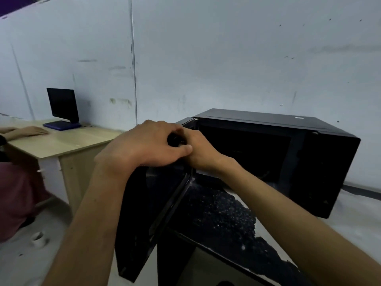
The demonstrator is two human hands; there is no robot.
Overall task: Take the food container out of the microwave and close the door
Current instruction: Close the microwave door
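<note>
The black microwave (288, 129) stands on a dark speckled counter (222, 213). Its door (142, 213) hangs wide open to the left, and the cavity (247, 153) looks dark, with nothing I can make out inside. My left hand (148, 145) and my right hand (200, 151) meet just above the door's top edge, left of the cavity. Both curl around a small dark object (174, 139), apparently the food container, which the fingers mostly hide.
A pale wooden desk (68, 141) at the left carries a dark monitor (62, 105) on a blue base. Another person's hand (31, 132) rests on that desk. A roll of tape (38, 238) lies on the floor. A grey-white wall stands behind.
</note>
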